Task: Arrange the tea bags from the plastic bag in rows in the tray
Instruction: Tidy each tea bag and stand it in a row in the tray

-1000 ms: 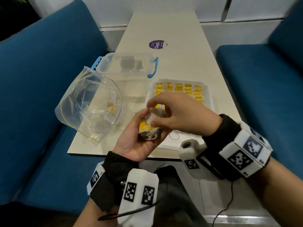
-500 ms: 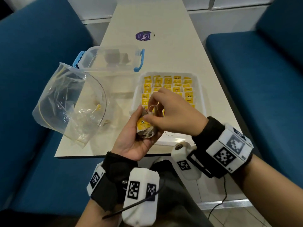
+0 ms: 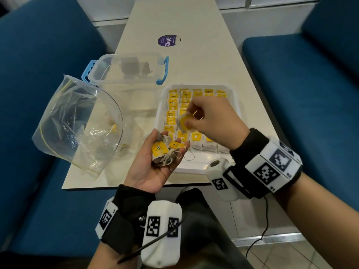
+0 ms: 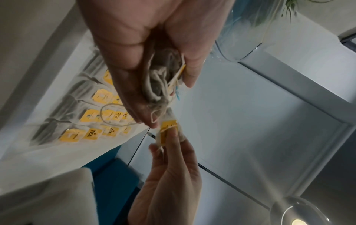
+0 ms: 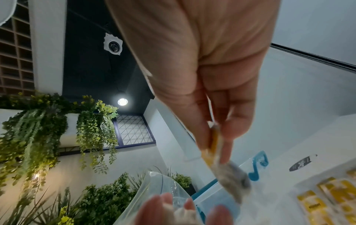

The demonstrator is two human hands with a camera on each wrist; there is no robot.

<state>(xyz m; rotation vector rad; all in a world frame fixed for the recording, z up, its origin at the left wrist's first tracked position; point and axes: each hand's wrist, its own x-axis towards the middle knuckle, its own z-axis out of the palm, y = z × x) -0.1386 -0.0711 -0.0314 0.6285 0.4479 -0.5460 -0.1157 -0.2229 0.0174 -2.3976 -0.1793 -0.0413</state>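
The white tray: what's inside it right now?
The white tray holds rows of tea bags with yellow tags. The right hand, pinching one tea bag, covers the middle, so those rows cannot be seen.

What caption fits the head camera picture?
Right hand pinches one tea bag over the tray; left hand cups more.
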